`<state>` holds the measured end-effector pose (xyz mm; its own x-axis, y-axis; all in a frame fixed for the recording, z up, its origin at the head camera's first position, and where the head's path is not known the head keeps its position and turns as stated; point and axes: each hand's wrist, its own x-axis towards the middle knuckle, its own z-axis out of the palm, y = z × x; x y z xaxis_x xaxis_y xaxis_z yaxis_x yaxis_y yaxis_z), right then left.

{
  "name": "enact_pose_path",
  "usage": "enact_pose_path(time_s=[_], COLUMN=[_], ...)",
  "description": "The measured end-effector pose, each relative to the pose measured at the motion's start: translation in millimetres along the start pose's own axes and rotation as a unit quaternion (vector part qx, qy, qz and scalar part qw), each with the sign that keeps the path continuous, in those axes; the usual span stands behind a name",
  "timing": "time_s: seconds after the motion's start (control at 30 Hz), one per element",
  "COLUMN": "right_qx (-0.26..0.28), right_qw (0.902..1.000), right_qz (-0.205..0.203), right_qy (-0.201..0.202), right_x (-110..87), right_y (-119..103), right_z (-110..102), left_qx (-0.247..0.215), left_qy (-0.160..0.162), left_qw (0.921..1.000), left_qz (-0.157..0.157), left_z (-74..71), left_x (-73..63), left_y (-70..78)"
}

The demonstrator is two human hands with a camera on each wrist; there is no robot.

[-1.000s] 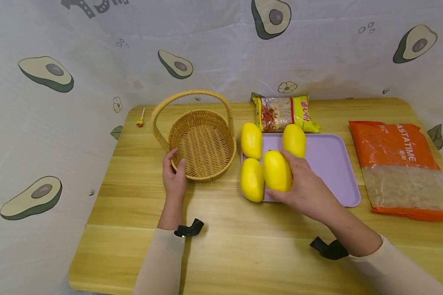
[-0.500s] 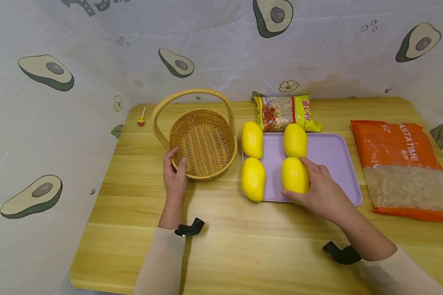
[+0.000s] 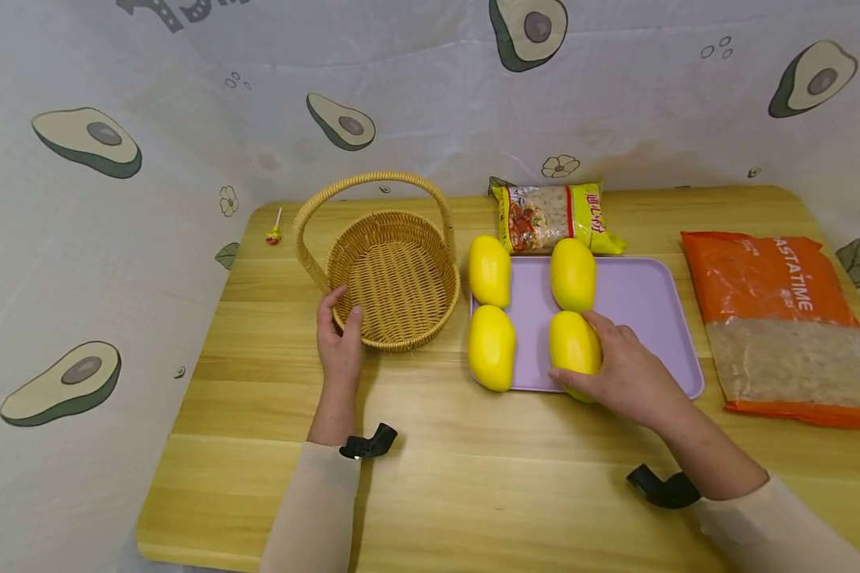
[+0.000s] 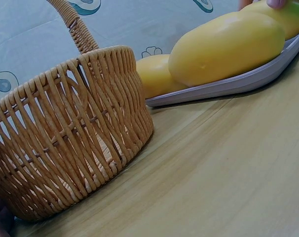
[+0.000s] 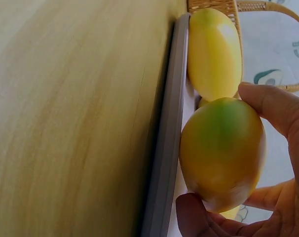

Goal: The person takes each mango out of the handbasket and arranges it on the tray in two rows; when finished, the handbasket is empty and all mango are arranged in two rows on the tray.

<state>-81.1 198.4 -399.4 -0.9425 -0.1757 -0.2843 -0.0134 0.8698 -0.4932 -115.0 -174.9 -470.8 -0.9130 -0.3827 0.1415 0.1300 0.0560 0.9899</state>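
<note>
My right hand [image 3: 627,370] grips a yellow mango [image 3: 573,342] at the front edge of the purple tray [image 3: 634,294]. In the right wrist view, fingers and thumb hold this mango [image 5: 223,153], whose green-tinged end faces the camera. Two mangoes lie along the tray's left side, one behind [image 3: 490,270] and one in front [image 3: 491,348]. Another mango [image 3: 573,274] lies just behind the held one. My left hand [image 3: 340,342] holds the near-left rim of a wicker basket [image 3: 397,294]. Bare weave shows across the basket's bottom. Most of the left hand is hidden in its own wrist view.
Behind the tray lies a yellow snack packet [image 3: 555,219]. A large orange pasta bag [image 3: 781,318] is at the right of the tray. At the far left corner of the wooden table [image 3: 473,493] sits a lollipop [image 3: 273,235]. Avocado-print cloth [image 3: 430,87] hangs behind.
My right hand has carried the mango rightward, from beside the front-left mango to in front of the back-right one, then slightly toward me. The left hand and the basket have stayed put.
</note>
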Motion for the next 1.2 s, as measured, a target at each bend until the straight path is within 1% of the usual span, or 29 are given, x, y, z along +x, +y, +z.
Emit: enact_pose_path(time_s=[0.4,0.77,0.97,1.2], right_qx=[0.003,0.002,0.003,0.004], right_qw=[0.9999,0.9999,0.9999,0.9999], right_qz=[0.011,0.014,0.012,0.011], right_qy=[-0.009,-0.001,0.001,0.004], right_x=[3.0,4.1,4.0,3.4], right_y=[0.4,0.5,0.9,2.5], right_z=[-0.6,-0.1,0.3,0.9], left_qx=[-0.002,-0.008,-0.002,-0.011], left_qy=[-0.002,-0.001,-0.002,-0.003], left_qw=[0.9999,0.9998,0.9999,0.9999], left_qz=[-0.01,-0.017,-0.014,-0.006], left_z=[0.7,0.3,0.0,0.9], left_x=[-1.5,-1.4,-2.0,-2.4], left_y=[2.1,2.6,2.3,1.8])
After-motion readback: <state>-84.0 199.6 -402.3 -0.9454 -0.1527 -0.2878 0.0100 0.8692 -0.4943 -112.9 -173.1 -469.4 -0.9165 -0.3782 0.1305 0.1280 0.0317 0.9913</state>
